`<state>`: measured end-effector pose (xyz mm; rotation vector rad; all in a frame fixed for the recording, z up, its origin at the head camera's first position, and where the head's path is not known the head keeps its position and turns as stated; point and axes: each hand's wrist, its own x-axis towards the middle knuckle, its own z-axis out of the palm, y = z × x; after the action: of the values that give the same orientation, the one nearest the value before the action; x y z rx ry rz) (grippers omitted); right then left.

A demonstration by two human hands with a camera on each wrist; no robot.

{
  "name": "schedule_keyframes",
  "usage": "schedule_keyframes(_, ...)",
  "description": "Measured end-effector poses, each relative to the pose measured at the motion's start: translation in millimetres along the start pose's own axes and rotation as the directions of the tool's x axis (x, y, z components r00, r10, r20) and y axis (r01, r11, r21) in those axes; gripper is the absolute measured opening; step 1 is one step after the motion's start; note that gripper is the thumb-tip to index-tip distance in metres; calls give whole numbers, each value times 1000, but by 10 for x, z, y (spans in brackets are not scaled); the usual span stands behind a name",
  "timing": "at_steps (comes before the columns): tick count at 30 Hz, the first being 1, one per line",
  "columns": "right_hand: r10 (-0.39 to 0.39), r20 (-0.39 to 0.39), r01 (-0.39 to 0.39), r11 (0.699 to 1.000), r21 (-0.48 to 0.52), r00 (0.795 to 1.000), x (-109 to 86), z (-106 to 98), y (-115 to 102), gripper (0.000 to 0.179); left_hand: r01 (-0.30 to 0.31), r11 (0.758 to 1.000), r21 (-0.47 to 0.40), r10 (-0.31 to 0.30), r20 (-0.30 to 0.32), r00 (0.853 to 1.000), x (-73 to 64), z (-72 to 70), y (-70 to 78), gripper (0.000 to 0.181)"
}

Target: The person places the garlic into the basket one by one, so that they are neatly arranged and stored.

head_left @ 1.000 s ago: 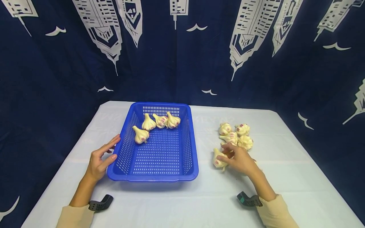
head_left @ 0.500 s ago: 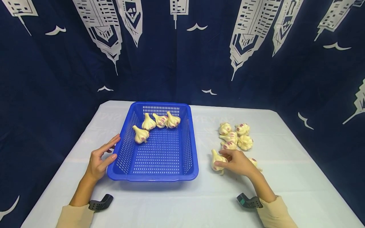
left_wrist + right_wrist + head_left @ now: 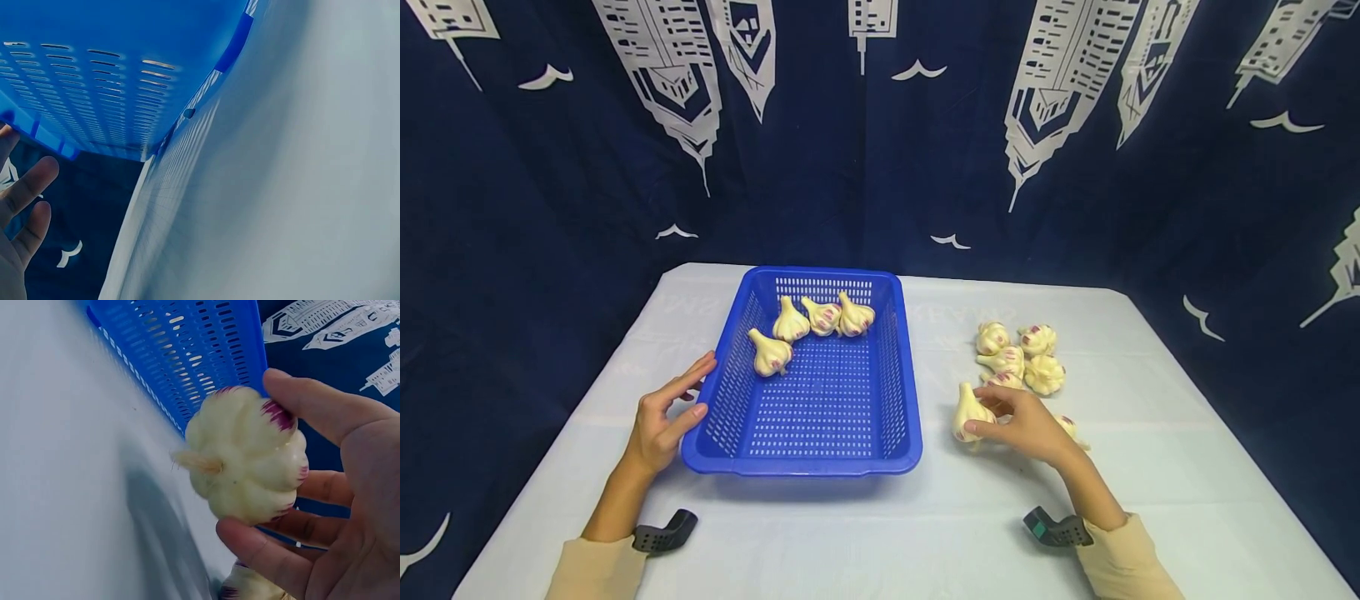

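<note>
My right hand [image 3: 1028, 425] grips a garlic bulb [image 3: 970, 414] between thumb and fingers, its stem pointing up in the head view. In the right wrist view the same garlic bulb [image 3: 244, 456] shows its root end, and a shadow falls on the cloth beneath it. With fingers spread, my left hand [image 3: 662, 417] rests against the left rim of a blue perforated basket [image 3: 913, 400]. Inside that basket several garlic bulbs [image 3: 772, 353] lie towards the back left. The left wrist view shows the basket's outer wall [image 3: 94, 75] above the fingers.
On the right, several more garlic bulbs [image 3: 1043, 375] are clustered just beyond my right hand. One garlic bulb [image 3: 1070, 429] lies partly hidden behind that hand. White cloth covers the table [image 3: 865, 542], and a dark blue printed curtain [image 3: 820, 167] hangs behind it.
My right hand has drawn a garlic bulb slightly left and away from the cluster, then turned it stem-up and raised it a little. The left hand and basket stay put.
</note>
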<state>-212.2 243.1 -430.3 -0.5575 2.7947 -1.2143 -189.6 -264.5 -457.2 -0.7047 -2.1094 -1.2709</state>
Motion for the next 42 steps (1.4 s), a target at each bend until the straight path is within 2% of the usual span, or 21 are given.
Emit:
schedule_keyframes(4,-36,-20,38,994,104,999,-6,9,1,53,3,1000,2,-3,1,1000,-3,-2,-2,54)
schedule_keyframes(7,-42,-39,47,989,142,998,-6,20,-1,54,-1,1000,3,1,0,1000,-6,-4,-8,53)
schedule_keyframes(13,-23,-61,33,983,178,998,6,27,-5,59,-12,1000,13,12,-1,1000,-7,-13,-20,53)
schedule_keyframes(23,-49,-52,60,970,236,997,71,34,-119,59,-12,1000,0,12,0,1000,-7,-10,-11,53)
schedule_keyframes(28,-33,-52,43,977,211,998,125,15,-182,58,-9,1000,-5,9,0,1000,-4,-3,-5,53)
schedule_keyframes(34,-83,-89,95,984,148,993,238,-38,-297,47,-14,1000,-6,14,-5,1000,-1,-1,-17,53)
schedule_keyframes(42,-95,-92,106,987,121,991,368,-84,-438,47,-7,1000,1,7,-2,1000,-5,-3,-9,53)
